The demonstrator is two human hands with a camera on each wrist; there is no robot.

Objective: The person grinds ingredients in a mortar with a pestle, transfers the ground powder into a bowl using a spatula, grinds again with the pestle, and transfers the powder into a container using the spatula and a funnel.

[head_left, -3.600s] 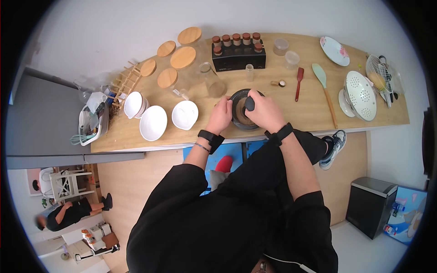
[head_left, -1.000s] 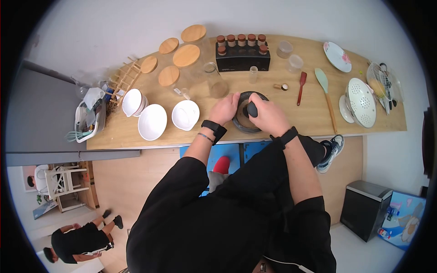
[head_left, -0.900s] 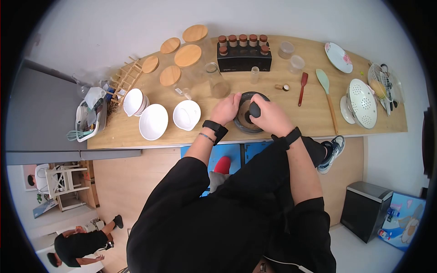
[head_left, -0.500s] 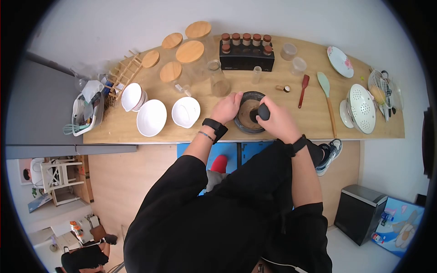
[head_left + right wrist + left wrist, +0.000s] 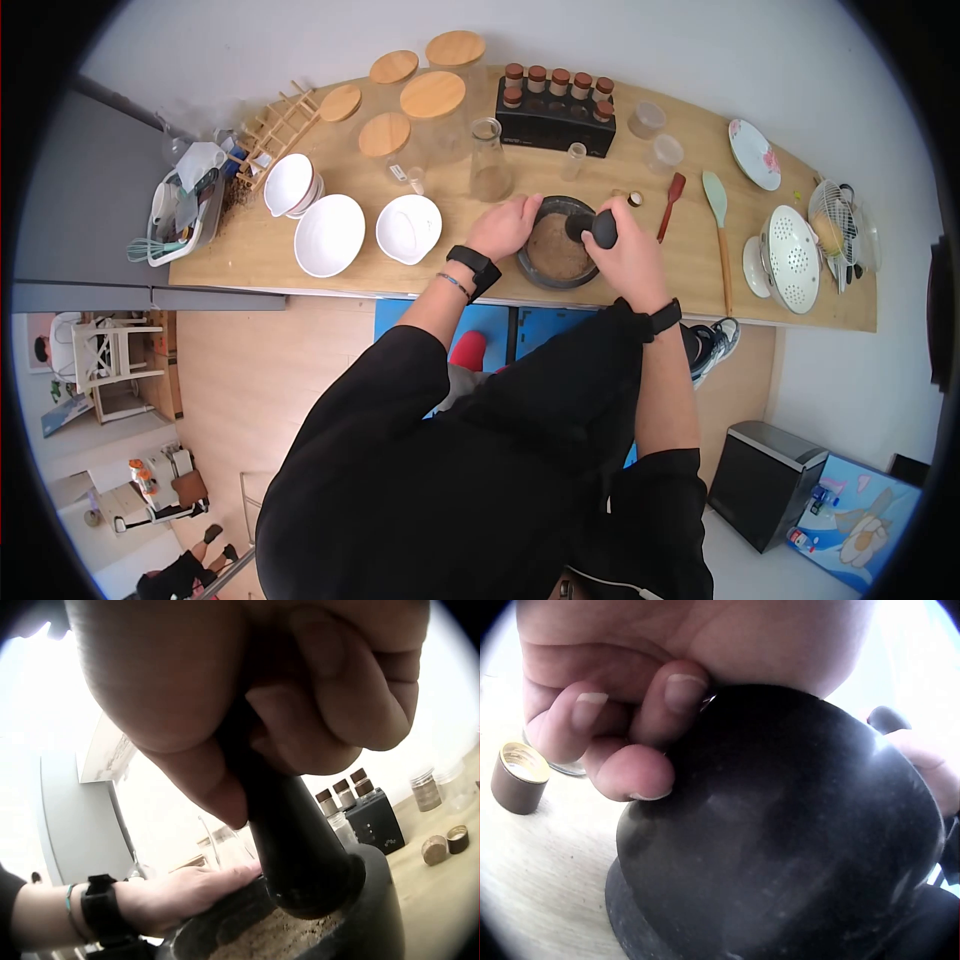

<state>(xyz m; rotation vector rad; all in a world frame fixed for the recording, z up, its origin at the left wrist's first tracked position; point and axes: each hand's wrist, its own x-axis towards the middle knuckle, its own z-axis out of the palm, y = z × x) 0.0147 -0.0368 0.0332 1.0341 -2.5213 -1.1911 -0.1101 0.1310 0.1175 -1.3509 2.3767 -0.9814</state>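
Note:
A dark stone mortar [image 5: 543,278] stands near the counter's front edge, with brown powder [image 5: 557,250] in it. My left hand [image 5: 503,228] holds its left side; in the left wrist view the bent fingertips press the mortar's smooth outer wall [image 5: 780,825]. My right hand [image 5: 637,262] grips the black pestle [image 5: 604,229] by its upper end. In the right wrist view the pestle's rounded lower end [image 5: 304,862] leans against the inner wall, above the powder.
Behind the mortar are a glass bottle [image 5: 490,165], a small glass jar [image 5: 574,160] and a black spice rack [image 5: 555,130]. White bowls [image 5: 329,236] stand left. A red spatula [image 5: 674,200], a green spatula [image 5: 716,200] and a white colander [image 5: 790,260] lie to the right.
My right hand has carried the pestle from the mortar's middle to its far right side, baring more powder. The left hand stays on the mortar. The head view has turned slightly.

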